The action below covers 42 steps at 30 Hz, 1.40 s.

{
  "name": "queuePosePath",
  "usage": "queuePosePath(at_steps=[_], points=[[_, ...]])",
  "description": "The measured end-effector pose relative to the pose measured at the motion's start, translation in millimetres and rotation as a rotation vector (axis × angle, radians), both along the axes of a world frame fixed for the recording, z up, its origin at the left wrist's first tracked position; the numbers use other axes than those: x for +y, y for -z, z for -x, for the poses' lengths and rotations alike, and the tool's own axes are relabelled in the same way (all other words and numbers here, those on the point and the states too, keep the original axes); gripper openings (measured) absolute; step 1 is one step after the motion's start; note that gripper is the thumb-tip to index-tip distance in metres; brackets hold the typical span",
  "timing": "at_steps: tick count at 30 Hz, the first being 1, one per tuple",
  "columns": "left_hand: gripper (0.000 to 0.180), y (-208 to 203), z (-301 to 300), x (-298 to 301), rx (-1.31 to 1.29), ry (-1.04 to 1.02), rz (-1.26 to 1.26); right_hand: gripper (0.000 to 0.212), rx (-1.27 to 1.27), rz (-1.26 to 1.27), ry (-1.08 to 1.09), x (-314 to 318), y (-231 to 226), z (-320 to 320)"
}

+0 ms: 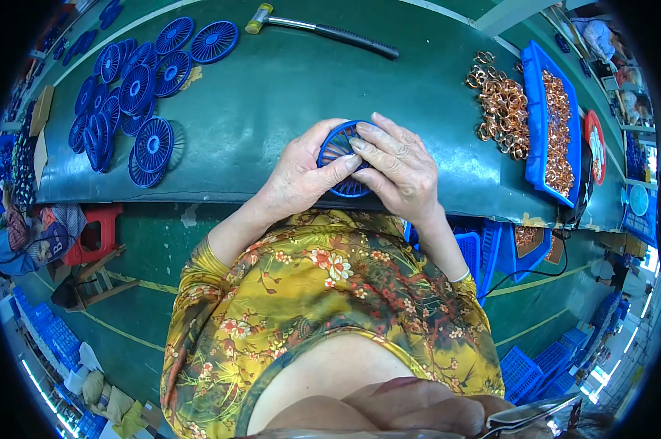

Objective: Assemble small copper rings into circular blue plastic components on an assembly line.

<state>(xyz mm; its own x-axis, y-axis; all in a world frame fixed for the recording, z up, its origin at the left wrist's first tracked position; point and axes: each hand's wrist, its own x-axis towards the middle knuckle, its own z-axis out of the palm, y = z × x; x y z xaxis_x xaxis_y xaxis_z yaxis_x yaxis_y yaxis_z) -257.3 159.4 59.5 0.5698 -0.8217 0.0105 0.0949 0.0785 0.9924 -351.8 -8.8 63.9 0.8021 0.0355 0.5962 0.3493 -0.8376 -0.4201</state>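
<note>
Both my hands hold one round blue plastic spoked wheel (330, 150) above the near edge of the green table. My left hand (301, 172) grips its left rim, with the thumb laid across the spokes. My right hand (402, 162) closes over its right side, fingertips pressed near the hub and hiding much of that half. Whether a small part sits under those fingertips I cannot tell. More blue spoked wheels (153, 143) of the same kind lie in a loose heap at the left. To the right is a pile of shiny copper-coloured rings (507, 110).
A blue tray (534, 139) full of small copper-coloured parts stands right of the ring pile, with a red round container (595, 146) beyond it. At the far side lies a hammer (323, 31) with a black grip. Blue crates (488, 256) stand below the table's right edge.
</note>
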Motion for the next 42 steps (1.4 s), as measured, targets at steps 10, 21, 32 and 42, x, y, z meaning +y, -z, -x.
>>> queuePosePath(at_steps=[10,21,32,42], points=[[0.066,34,4,-19,-1.102,-0.001,-0.345,0.03,0.595,0.444,0.941,-178,31,-40],[0.088,28,-64,115,-1.127,-1.043,-1.073,0.013,0.245,0.07,0.534,-123,24,-28],[0.04,35,-69,104,-1.007,-1.189,-0.21,0.018,-0.247,0.093,0.146,-28,-16,-37],[0.053,-4,-7,12,0.023,-0.418,0.211,0.024,-0.336,0.122,-0.09,26,-37,-34]])
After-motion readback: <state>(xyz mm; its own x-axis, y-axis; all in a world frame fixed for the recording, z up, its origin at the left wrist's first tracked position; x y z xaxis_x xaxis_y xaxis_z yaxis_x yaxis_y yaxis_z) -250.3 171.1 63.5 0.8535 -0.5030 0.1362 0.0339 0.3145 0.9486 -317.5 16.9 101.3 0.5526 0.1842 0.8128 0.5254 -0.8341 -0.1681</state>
